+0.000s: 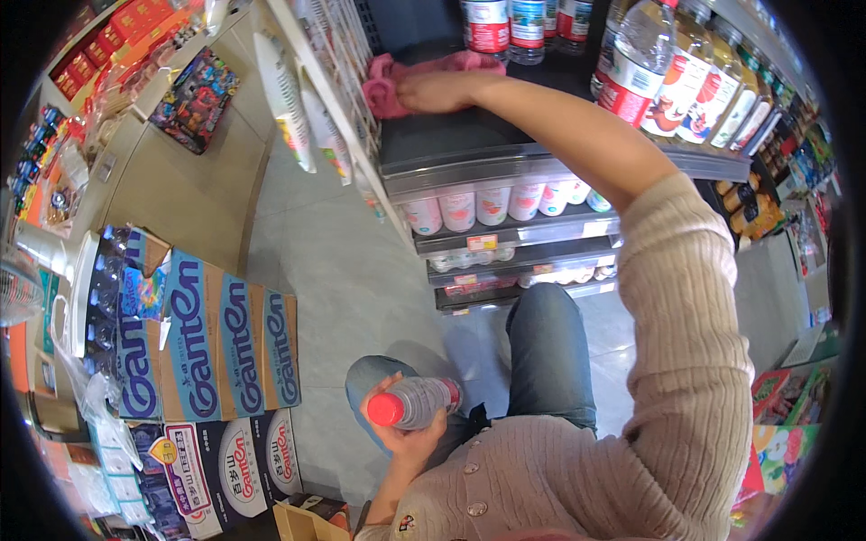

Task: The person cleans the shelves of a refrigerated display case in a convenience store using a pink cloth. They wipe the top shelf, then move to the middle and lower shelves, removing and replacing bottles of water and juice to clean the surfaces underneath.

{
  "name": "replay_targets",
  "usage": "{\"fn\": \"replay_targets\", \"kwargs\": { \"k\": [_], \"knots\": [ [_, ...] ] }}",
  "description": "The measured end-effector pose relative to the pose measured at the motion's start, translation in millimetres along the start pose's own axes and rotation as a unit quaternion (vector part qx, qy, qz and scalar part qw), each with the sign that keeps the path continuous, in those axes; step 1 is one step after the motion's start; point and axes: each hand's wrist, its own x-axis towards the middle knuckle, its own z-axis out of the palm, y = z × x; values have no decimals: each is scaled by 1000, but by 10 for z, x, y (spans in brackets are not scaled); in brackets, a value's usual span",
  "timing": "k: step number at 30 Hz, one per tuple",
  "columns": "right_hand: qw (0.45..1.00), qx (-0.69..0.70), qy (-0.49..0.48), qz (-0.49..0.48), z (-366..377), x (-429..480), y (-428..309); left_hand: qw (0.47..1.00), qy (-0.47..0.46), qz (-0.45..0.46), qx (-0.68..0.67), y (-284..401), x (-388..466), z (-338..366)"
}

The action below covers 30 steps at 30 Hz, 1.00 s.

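Observation:
My right hand presses on a pink cloth lying on a black shelf, near the white wire side rack. The cloth stretches behind the hand and wrist towards the bottles at the back. Low in the view, my left hand is closed around a clear plastic bottle with a red cap, held over my thighs. Bottles with red and white labels stand at the back of the shelf. To the right, beyond my forearm, a large clear bottle stands beside juice bottles.
Pink and white cans line the shelf below. Hanging packets are on the wire rack. Stacked Ganten cartons stand at the left, beside a counter. An open cardboard box is at the bottom.

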Motion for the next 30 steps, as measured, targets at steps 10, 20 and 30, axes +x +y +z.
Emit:
{"fn": "replay_targets", "kwargs": {
  "k": [10, 20, 30],
  "knots": [
    [989, 135, -46, 26, -257, -1813, -265, 998, -36, 32, -40, 54, 299, 144],
    [999, 53, -10, -1, -106, -452, -354, 999, -8, 12, -40, -29, 152, 76],
    [979, 179, 66, -76, -17, -1483, -368, 997, -35, 5, -68, 26, 273, 263]
  ]
}}
